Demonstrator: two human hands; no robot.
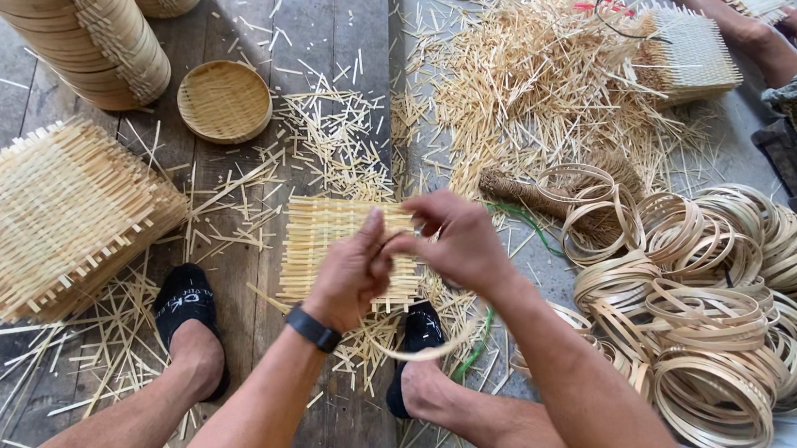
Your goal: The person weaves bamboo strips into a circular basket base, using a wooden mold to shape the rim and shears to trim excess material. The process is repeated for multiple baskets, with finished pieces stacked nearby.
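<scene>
My left hand (350, 272) and my right hand (459, 242) meet in front of me, fingers pinched on a thin bamboo strip (430, 349) that curves down in a loop below my wrists. Under the hands lies a square woven bamboo mat (322, 236) on the wooden floor. A black band sits on my left wrist. My two feet in black slippers rest on the planks, one on each side of the mat.
A stack of woven mats (43, 219) lies at left. A small round basket (224, 100) and tall basket stacks (89, 44) are behind it. Several bamboo rings (709, 316) pile up at right. Bamboo offcuts (540, 74) litter the floor. Another person's leg (739, 21) shows at top right.
</scene>
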